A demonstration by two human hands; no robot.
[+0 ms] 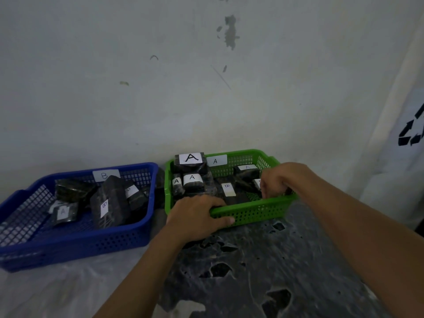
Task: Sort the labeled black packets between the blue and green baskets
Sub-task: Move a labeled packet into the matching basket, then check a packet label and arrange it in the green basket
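A green basket (254,213) tagged A stands right of a blue basket (75,243) tagged B, both against the wall. My left hand (197,216) grips the green basket's front rim, fingers curled inside and thumb along the front wall. My right hand (278,180) reaches into the basket's right side with fingers curled down among the packets; what they hold is hidden. Inside the green basket lie a packet marked B (228,191) and several marked A (191,161). The blue basket holds a large packet marked B (110,205) and one marked A (63,213).
The baskets sit on a worn surface with dark patches (263,260) and a pale plastic sheet at the left. A white wall rises right behind them. A white sack with a black recycling symbol (410,131) hangs at the right.
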